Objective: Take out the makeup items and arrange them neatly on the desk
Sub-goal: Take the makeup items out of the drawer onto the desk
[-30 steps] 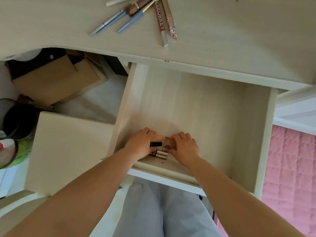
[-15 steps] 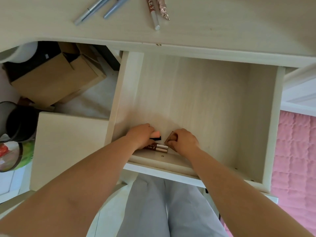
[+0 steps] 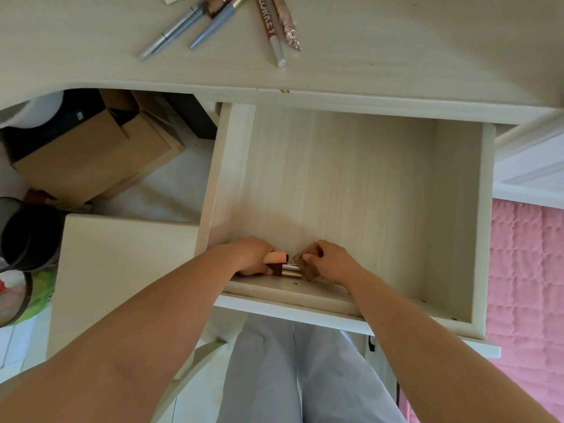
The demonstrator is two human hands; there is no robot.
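The desk point(image 3: 396, 50) runs across the top of the view, and a row of slim pens and pencils point(image 3: 232, 22) lies on it already, fanned loosely rather than squared. Below it the drawer point(image 3: 485, 209) stands pulled out, and what I can see of its floor is bare wood except at the near front corner, where both hands work.

The left hand point(image 3: 250, 254) is curled round a peach tube point(image 3: 275, 257) with a dark end, and its thumb reaches down to the two dark tubes with metal collars point(image 3: 285, 270) lying side by side against the drawer's front wall. Whether those two are truly in its grip or only touched, I cannot tell. The right hand point(image 3: 332, 262) pinches a small brown square compact point(image 3: 306, 265), tilted up on one edge, thumb on its face and fingers behind.

The step looks like gathering the last items for lifting out. To do it well, the left hand should roll the two tubes into the palm beside the peach one before rising, as round tubes slip easily. The compact sits just right of the tubes, touching or nearly so, so it should lift straight up and clear of the front wall.
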